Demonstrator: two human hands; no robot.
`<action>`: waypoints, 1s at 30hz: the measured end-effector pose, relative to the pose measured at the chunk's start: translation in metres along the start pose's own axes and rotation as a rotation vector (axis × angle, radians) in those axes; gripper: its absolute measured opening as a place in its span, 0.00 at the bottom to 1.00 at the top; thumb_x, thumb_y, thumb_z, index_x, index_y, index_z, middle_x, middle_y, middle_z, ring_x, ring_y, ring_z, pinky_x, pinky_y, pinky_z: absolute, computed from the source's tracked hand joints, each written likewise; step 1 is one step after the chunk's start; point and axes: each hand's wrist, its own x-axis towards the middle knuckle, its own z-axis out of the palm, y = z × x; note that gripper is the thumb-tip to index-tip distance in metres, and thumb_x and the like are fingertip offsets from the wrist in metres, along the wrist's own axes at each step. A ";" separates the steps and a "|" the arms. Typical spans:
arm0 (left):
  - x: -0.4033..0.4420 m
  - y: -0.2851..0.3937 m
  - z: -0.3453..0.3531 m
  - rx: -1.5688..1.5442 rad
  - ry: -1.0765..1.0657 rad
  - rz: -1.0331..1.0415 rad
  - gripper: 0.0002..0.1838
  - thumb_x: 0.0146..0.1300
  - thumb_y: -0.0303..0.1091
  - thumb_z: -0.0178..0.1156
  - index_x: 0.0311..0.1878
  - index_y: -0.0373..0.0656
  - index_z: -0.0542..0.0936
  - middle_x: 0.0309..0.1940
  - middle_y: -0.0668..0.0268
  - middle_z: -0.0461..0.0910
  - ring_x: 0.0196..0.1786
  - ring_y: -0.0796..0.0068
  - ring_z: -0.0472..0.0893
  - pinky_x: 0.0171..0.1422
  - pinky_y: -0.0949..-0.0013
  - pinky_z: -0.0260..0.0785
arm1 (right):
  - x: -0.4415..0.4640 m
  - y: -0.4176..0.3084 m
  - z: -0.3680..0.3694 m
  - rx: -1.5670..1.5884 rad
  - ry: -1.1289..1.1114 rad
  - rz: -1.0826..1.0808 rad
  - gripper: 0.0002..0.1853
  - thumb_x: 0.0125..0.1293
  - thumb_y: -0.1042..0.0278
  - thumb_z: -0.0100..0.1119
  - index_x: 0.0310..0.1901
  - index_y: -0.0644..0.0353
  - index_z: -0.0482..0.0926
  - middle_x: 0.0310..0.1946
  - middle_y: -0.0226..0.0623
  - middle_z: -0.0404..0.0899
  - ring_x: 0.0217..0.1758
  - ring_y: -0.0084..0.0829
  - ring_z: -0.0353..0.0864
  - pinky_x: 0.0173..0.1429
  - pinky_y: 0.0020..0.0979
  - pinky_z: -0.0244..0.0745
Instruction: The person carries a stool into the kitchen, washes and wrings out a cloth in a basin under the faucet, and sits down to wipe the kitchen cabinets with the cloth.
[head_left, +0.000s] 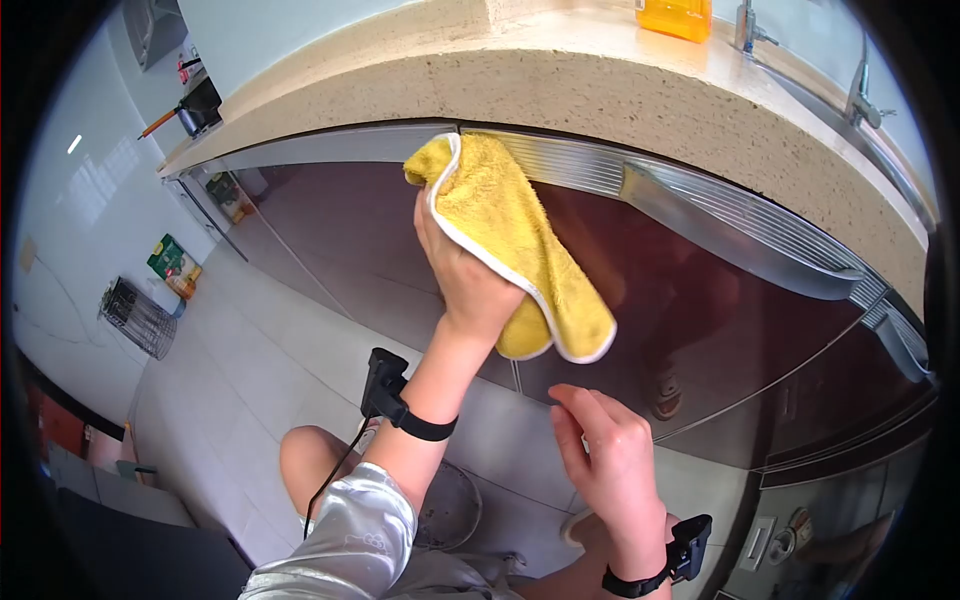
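Observation:
My left hand (pixel 470 285) is closed on a yellow cleaning cloth (pixel 495 210) with a white edge. The cloth lies against the top of a dark, glossy cabinet door (pixel 370 230) and its metal trim, just under the countertop, and its lower end hangs down to the right. Part of my left fingers is hidden behind the fabric. Lower right, my right hand (pixel 610 460) is held in front of the cabinet, touching nothing I can see. Its fingers are loosely bent, with the thumb apart from them.
A long metal handle (pixel 740 235) juts out right of the cloth. The stone countertop (pixel 400 85) overhangs the doors and carries an orange bottle (pixel 675 18) beside a sink (pixel 830 110). On the tiled floor are a wire basket (pixel 140 318) and a dark round container (pixel 447 508).

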 end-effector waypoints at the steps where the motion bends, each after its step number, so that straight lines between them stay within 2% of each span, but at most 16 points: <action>1: -0.001 0.001 0.003 -0.032 0.037 -0.032 0.36 0.48 0.44 0.69 0.59 0.38 0.71 0.61 0.47 0.65 0.64 0.44 0.62 0.69 0.45 0.50 | 0.000 0.000 0.000 0.003 0.007 0.007 0.06 0.59 0.75 0.59 0.38 0.62 0.76 0.23 0.39 0.76 0.26 0.39 0.78 0.30 0.37 0.74; 5: -0.006 -0.006 0.009 -0.201 0.092 -0.108 0.35 0.47 0.40 0.70 0.59 0.39 0.71 0.60 0.50 0.66 0.65 0.47 0.62 0.69 0.48 0.52 | -0.001 -0.001 -0.002 -0.004 0.001 0.017 0.05 0.59 0.75 0.59 0.38 0.62 0.76 0.23 0.38 0.76 0.25 0.38 0.78 0.30 0.36 0.74; 8: -0.005 -0.010 0.010 -0.288 0.082 -0.069 0.35 0.47 0.39 0.71 0.59 0.38 0.71 0.60 0.51 0.66 0.65 0.48 0.62 0.68 0.51 0.54 | -0.002 0.001 -0.003 -0.009 -0.006 0.009 0.05 0.58 0.75 0.59 0.37 0.62 0.76 0.22 0.38 0.75 0.25 0.38 0.78 0.29 0.36 0.73; 12: -0.005 -0.011 0.007 -0.267 0.017 -0.033 0.34 0.47 0.38 0.71 0.57 0.38 0.71 0.60 0.51 0.66 0.64 0.48 0.63 0.68 0.52 0.56 | -0.002 0.002 -0.004 -0.010 0.012 0.002 0.05 0.58 0.75 0.59 0.37 0.62 0.76 0.22 0.38 0.75 0.24 0.38 0.77 0.29 0.36 0.73; 15: -0.003 -0.003 0.008 -0.333 0.074 -0.102 0.31 0.47 0.38 0.70 0.56 0.38 0.73 0.59 0.51 0.67 0.64 0.47 0.63 0.68 0.51 0.55 | -0.002 0.000 -0.004 -0.017 -0.009 0.007 0.05 0.58 0.75 0.59 0.37 0.62 0.76 0.22 0.38 0.75 0.24 0.37 0.77 0.29 0.36 0.73; 17: 0.000 0.003 0.006 -0.222 0.064 0.002 0.29 0.49 0.37 0.69 0.54 0.37 0.75 0.58 0.50 0.68 0.63 0.45 0.63 0.67 0.48 0.55 | -0.002 0.000 -0.003 -0.021 -0.013 0.004 0.06 0.58 0.75 0.59 0.37 0.62 0.76 0.22 0.38 0.74 0.25 0.37 0.78 0.30 0.36 0.74; 19: 0.005 0.015 0.007 -0.155 0.120 0.053 0.30 0.46 0.34 0.68 0.54 0.36 0.74 0.50 0.54 0.76 0.56 0.51 0.73 0.67 0.53 0.58 | -0.002 0.000 -0.003 -0.015 -0.012 -0.002 0.06 0.58 0.75 0.59 0.37 0.62 0.76 0.22 0.38 0.74 0.25 0.38 0.78 0.30 0.36 0.74; 20: 0.010 0.026 0.006 -0.169 0.132 0.101 0.30 0.46 0.34 0.68 0.55 0.36 0.75 0.55 0.51 0.73 0.61 0.47 0.68 0.69 0.50 0.53 | -0.002 0.000 -0.002 -0.008 -0.010 -0.008 0.06 0.58 0.75 0.59 0.38 0.62 0.76 0.22 0.38 0.74 0.25 0.38 0.78 0.30 0.36 0.74; 21: 0.013 0.031 0.005 -0.164 0.112 0.138 0.30 0.46 0.35 0.69 0.55 0.35 0.75 0.57 0.50 0.70 0.63 0.44 0.65 0.69 0.49 0.53 | -0.003 0.000 -0.002 -0.007 -0.011 -0.007 0.06 0.58 0.75 0.59 0.38 0.62 0.76 0.22 0.38 0.74 0.25 0.38 0.78 0.30 0.36 0.74; 24: 0.014 0.034 0.003 -0.142 0.089 0.134 0.29 0.46 0.36 0.69 0.54 0.36 0.76 0.57 0.50 0.70 0.63 0.44 0.65 0.69 0.49 0.53 | -0.002 0.000 -0.003 -0.010 -0.012 0.003 0.06 0.58 0.75 0.59 0.38 0.62 0.76 0.22 0.38 0.75 0.25 0.38 0.78 0.30 0.37 0.74; 27: 0.014 0.022 -0.001 -0.099 0.110 0.129 0.28 0.48 0.36 0.69 0.53 0.36 0.76 0.56 0.50 0.72 0.60 0.46 0.68 0.67 0.50 0.56 | -0.004 0.000 -0.003 -0.016 -0.039 0.008 0.06 0.58 0.75 0.59 0.38 0.62 0.76 0.22 0.39 0.75 0.25 0.38 0.78 0.30 0.37 0.74; 29: 0.011 0.014 -0.002 -0.061 0.104 0.080 0.27 0.48 0.34 0.69 0.53 0.35 0.76 0.53 0.50 0.74 0.57 0.48 0.72 0.65 0.52 0.59 | -0.005 0.000 -0.006 -0.018 -0.035 0.015 0.06 0.58 0.75 0.59 0.38 0.62 0.76 0.23 0.39 0.76 0.26 0.38 0.78 0.30 0.36 0.74; 30: 0.011 0.014 -0.003 -0.016 0.085 0.120 0.28 0.48 0.33 0.68 0.54 0.34 0.75 0.51 0.51 0.75 0.55 0.50 0.74 0.64 0.54 0.62 | -0.006 0.001 -0.008 -0.016 -0.028 0.020 0.06 0.58 0.75 0.59 0.38 0.62 0.76 0.23 0.39 0.76 0.26 0.38 0.78 0.30 0.36 0.74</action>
